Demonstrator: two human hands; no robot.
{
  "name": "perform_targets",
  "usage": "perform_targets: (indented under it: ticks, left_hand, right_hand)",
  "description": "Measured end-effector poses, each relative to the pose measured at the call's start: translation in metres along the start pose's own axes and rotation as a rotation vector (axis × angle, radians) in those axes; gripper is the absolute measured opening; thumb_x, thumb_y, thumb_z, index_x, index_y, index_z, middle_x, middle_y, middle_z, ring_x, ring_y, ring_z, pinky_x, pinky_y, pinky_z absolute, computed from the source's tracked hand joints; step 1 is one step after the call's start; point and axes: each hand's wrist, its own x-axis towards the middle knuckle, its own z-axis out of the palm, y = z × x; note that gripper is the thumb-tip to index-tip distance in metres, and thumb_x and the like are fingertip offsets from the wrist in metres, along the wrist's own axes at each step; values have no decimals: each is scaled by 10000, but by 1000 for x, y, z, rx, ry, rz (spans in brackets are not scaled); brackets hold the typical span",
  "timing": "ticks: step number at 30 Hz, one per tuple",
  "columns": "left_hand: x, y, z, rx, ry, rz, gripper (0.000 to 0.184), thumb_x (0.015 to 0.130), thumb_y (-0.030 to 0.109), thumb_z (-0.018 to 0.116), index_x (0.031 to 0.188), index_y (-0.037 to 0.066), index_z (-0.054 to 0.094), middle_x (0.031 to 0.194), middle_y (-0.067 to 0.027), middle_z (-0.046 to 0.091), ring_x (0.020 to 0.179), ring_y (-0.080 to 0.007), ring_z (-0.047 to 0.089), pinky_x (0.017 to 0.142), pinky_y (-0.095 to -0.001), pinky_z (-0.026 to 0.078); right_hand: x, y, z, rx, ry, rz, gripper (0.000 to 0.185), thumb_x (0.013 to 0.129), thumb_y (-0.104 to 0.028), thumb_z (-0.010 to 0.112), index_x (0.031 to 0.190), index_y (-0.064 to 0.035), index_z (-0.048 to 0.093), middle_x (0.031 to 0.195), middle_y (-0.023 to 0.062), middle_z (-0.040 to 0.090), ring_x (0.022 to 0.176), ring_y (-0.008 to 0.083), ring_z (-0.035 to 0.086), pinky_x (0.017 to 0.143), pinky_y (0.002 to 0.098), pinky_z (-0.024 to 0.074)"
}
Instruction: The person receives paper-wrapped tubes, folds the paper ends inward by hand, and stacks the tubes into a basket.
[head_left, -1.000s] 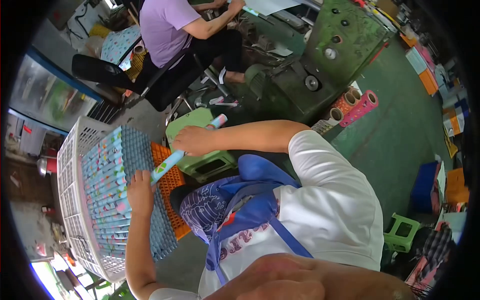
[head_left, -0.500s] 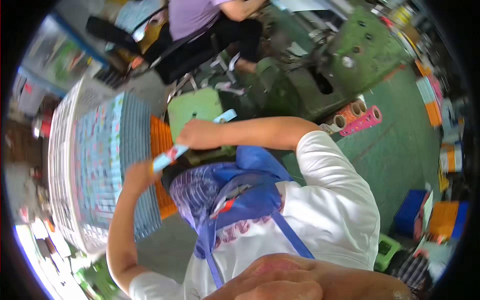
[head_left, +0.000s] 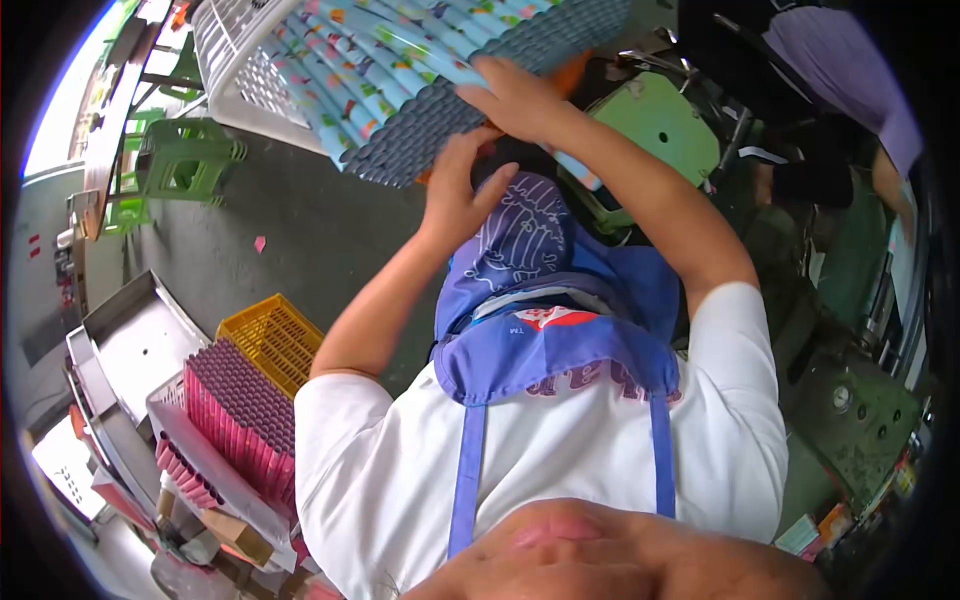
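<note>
Many thin blue patterned rolls (head_left: 370,75) lie stacked in a white plastic crate (head_left: 235,85), their hollow ends facing me. My right hand (head_left: 515,100) rests over the top edge of the stack, fingers closed around one more blue roll (head_left: 580,172). The near end of this roll shows beneath my right forearm; its far part runs along the stack. My left hand (head_left: 462,195) is just below the stack's end, thumb spread away from the fingers, and I see nothing in it. Its fingertips are partly hidden near the roll ends.
Beside the stack stands a green stool (head_left: 655,130). More green stools (head_left: 185,160) are at the left. Pink rolls (head_left: 240,400) fill a container at lower left, near a yellow basket (head_left: 270,335) and a metal tray (head_left: 145,335). A seated person in purple (head_left: 850,60) is at upper right.
My view has swung left. Both hands held the blue roll before the stack; now the right hand has it at the stack's top, and the left hand has let go.
</note>
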Motion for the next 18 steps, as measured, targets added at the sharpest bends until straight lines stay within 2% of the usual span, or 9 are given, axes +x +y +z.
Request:
perform_targets:
  ticks: [1,2,4,5,6,7,9,16,18]
  left_hand:
    - [-7,-6,-1,-258,-75,-248,397,995,234,642,1322,33,543,1232,-134,621,1135,-273,632,983,-393,492]
    - [-9,-9,-3,-259,-77,-265,397,995,234,642,1322,33,543,1232,-134,621,1135,-273,632,983,-393,492]
    - [-8,-12,-9,-674,63,-438,379,1022,239,611,1325,29,530,1201,-149,636,1084,-254,653,929,-379,521]
    - [-6,-15,-13,-880,137,-520,370,1035,242,596,1327,27,523,1185,-157,643,1059,-245,664,902,-373,535]
    - [-5,-18,-19,-883,134,-541,370,1035,242,596,1327,27,523,1185,-157,643,1059,-245,664,902,-373,535]
    - [-4,-22,-28,-953,190,-540,359,1034,235,599,1312,21,523,1175,-157,652,1047,-243,670,893,-368,538]
    - [-4,-30,-44,-1091,307,-535,337,1032,220,604,1281,9,523,1154,-157,671,1024,-239,682,876,-359,543]
    - [-8,-45,-65,-1056,557,-646,306,1024,201,618,1229,-3,517,1074,-147,698,975,-228,695,865,-333,549]
    - [-7,-47,-62,-1044,596,-662,305,1021,196,622,1224,-5,517,1060,-144,701,965,-226,697,862,-328,550]
  right_hand:
    - [28,-12,18,70,-75,66,458,971,-425,569,1085,18,588,985,240,666,955,470,637,847,521,505]
    - [55,-27,31,140,-153,138,460,983,-422,555,1001,36,592,954,239,643,958,462,615,852,512,486]
    - [99,-53,62,183,-191,245,467,993,-415,530,982,41,631,991,241,658,956,446,635,832,506,499]
    - [121,-63,74,71,-262,103,440,955,-384,558,1020,32,683,1011,239,691,964,421,674,828,479,541]
    - [137,-69,87,-40,-333,-38,430,916,-354,585,1058,23,735,1031,236,725,972,395,712,825,451,584]
    - [132,-73,91,-30,-347,-21,430,916,-354,585,1058,23,735,1031,236,725,972,395,712,825,451,584]
    - [153,-91,113,-54,-424,72,372,909,-300,617,1071,13,733,1026,222,728,936,377,715,796,434,579]
    - [209,-120,167,-131,-662,316,254,890,-138,713,1112,-15,724,1014,179,739,830,322,723,710,383,567]
    - [218,-161,184,-728,-590,581,247,904,-143,668,1105,-14,731,1096,183,719,971,307,700,802,381,556]
